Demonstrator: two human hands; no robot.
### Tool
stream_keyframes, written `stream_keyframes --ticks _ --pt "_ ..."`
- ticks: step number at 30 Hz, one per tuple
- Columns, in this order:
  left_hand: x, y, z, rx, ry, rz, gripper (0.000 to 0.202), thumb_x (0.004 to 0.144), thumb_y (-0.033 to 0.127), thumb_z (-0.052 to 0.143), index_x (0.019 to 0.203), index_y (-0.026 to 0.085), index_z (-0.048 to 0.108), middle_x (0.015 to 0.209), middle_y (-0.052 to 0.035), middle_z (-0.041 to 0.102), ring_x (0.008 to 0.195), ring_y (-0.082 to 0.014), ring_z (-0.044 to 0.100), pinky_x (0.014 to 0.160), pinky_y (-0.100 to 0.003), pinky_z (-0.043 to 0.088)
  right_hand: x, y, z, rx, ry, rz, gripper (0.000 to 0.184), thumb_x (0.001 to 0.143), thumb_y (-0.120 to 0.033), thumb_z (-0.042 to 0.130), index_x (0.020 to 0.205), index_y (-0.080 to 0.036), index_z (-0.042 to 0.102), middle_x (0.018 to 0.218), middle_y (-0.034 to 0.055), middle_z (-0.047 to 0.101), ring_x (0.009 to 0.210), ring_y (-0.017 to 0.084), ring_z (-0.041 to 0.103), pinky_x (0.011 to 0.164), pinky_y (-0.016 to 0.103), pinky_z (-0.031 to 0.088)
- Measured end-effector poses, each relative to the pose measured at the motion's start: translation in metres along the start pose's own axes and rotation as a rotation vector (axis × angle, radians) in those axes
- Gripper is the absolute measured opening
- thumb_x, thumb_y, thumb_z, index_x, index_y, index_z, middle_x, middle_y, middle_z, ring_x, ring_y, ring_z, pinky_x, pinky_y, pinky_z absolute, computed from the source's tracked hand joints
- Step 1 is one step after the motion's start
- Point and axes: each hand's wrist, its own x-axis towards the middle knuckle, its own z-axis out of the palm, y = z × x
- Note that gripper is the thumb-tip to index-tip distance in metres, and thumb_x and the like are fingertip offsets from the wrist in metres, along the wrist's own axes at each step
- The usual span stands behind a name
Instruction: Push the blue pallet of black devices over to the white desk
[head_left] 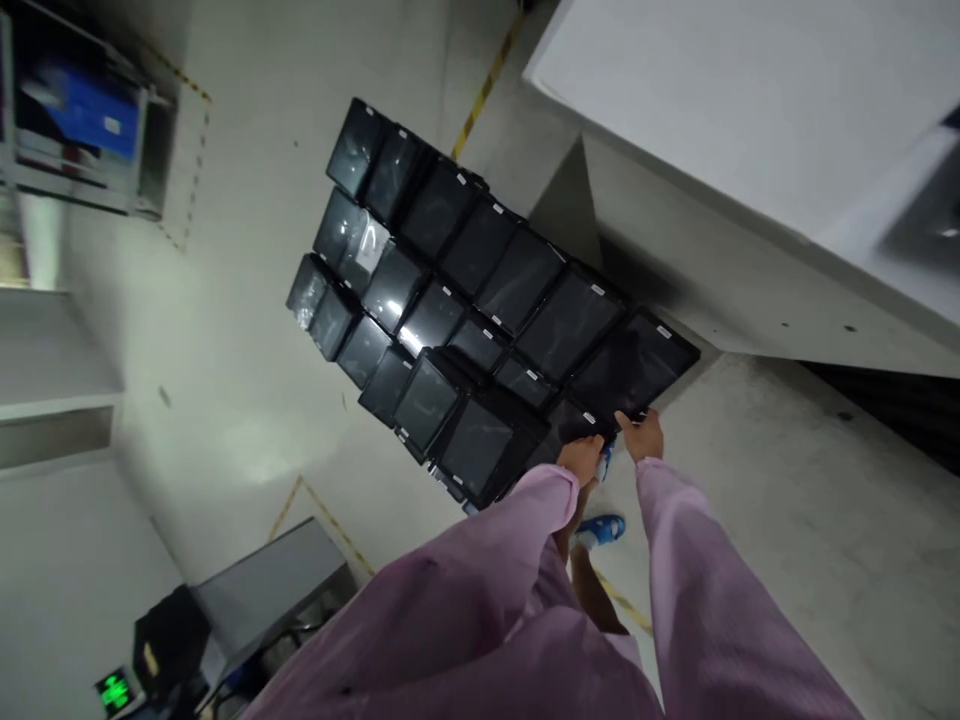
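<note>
Stacks of flat, black, glossy rectangular panels (517,270) with small white labels stand in rows on the floor. At the near right end, my right hand (643,435) grips the lower edge of a large black panel (637,360), its thumb on top and its other fingers partly hidden. Close beside it, my left hand (581,460) has its fingers curled at the near edge of a labelled black panel (574,420). Whether both hands touch one and the same panel I cannot tell. Clear film seems to wrap some far-left stacks (307,290).
A large white-topped bench (720,110) juts in at the upper right, close to the stacks. Yellow-and-black tape (487,85) marks the floor. A rack with a blue bin (97,115) stands at upper left, a grey table (274,590) at lower left. My blue sandal (604,528) is below my hands.
</note>
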Motion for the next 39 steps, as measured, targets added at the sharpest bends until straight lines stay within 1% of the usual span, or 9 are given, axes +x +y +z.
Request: stream_keyframes --ticks 3,8,12,17,21,24,27,30,39 --pt "0.002 -0.01 -0.02 -0.067 0.032 0.005 0.019 0.103 0.036 0.053 0.114 0.023 0.064 0.11 -0.0076 0.073 0.104 -0.0242 0.071 0.089 -0.035 0.055 -0.001 -0.005 -0.011 -0.209 -0.032 0.077 0.063 0.089 -0.051 0.07 0.134 -0.01 0.053 0.122 0.0216 0.072 0.119 0.034 0.067 0.101 0.043 0.051" --pt "0.006 -0.06 -0.078 -0.035 0.537 -0.284 0.032 0.101 0.035 0.057 0.128 0.017 0.059 0.132 -0.0145 0.063 0.123 -0.0294 0.057 0.104 -0.042 0.047 -0.007 -0.017 -0.022 -0.434 -0.07 0.185 0.068 0.093 -0.061 0.065 0.14 -0.014 0.049 0.127 0.0206 0.07 0.124 0.037 0.065 0.102 0.05 0.05" --pt "0.009 -0.09 -0.103 0.061 0.411 -0.249 0.043 0.093 0.045 0.071 0.119 0.013 0.061 0.128 -0.0184 0.06 0.12 -0.0335 0.056 0.102 -0.043 0.047 -0.012 -0.025 -0.023 -0.488 -0.066 0.226 0.07 0.095 -0.061 0.063 0.143 -0.013 0.045 0.127 0.0219 0.069 0.124 0.037 0.065 0.103 0.052 0.05" --pt "0.007 -0.098 -0.105 0.148 0.325 -0.126 0.046 0.086 0.034 0.078 0.122 0.013 0.059 0.13 -0.0192 0.057 0.122 -0.0353 0.055 0.103 -0.045 0.048 -0.017 -0.023 -0.021 -0.463 -0.002 0.196 0.079 0.093 -0.058 0.066 0.151 -0.013 0.037 0.137 0.0211 0.064 0.124 0.037 0.064 0.104 0.053 0.05" --pt "0.006 -0.123 -0.111 0.022 0.469 -0.178 0.056 0.089 0.044 0.076 0.131 0.014 0.054 0.138 -0.0198 0.053 0.129 -0.0359 0.053 0.11 -0.049 0.046 -0.022 -0.016 -0.024 -0.567 0.203 -0.044 0.107 0.091 -0.059 0.068 0.164 -0.005 0.012 0.161 0.0324 0.035 0.139 0.042 0.05 0.106 0.055 0.048" --pt "0.009 -0.144 -0.121 -0.067 0.612 -0.353 0.073 0.09 0.05 0.075 0.144 0.012 0.044 0.147 -0.0236 0.047 0.138 -0.0386 0.047 0.117 -0.052 0.041 -0.017 -0.019 -0.03 -0.714 0.259 -0.424 0.093 0.096 -0.048 0.064 0.165 -0.007 0.017 0.171 0.0275 0.02 0.155 0.041 0.026 0.122 0.059 0.031" --pt "0.011 -0.149 -0.13 -0.079 0.551 -0.446 0.075 0.088 0.052 0.078 0.142 0.012 0.045 0.144 -0.0213 0.051 0.135 -0.0369 0.049 0.114 -0.048 0.045 -0.004 -0.036 -0.03 -0.821 0.062 -0.784 0.074 0.094 -0.026 0.062 0.161 -0.011 0.034 0.171 0.0199 0.027 0.159 0.036 0.02 0.128 0.061 0.017" --pt "0.01 -0.142 -0.135 -0.08 0.503 -0.503 0.073 0.086 0.052 0.08 0.14 0.015 0.047 0.142 -0.0183 0.053 0.132 -0.0347 0.051 0.107 -0.045 0.05 0.008 -0.065 -0.019 -0.923 -0.16 -1.026 0.065 0.09 -0.017 0.061 0.154 -0.013 0.049 0.165 0.0168 0.041 0.156 0.035 0.027 0.128 0.06 0.018" --pt "0.029 -0.139 -0.15 -0.205 0.605 -0.277 0.069 0.092 0.048 0.073 0.148 0.017 0.046 0.147 -0.0162 0.051 0.137 -0.0323 0.047 0.118 -0.045 0.039 0.014 -0.105 0.0 -1.079 -0.254 -1.133 0.045 0.093 -0.012 0.055 0.138 -0.013 0.064 0.14 0.0186 0.059 0.137 0.039 0.045 0.123 0.06 0.028"
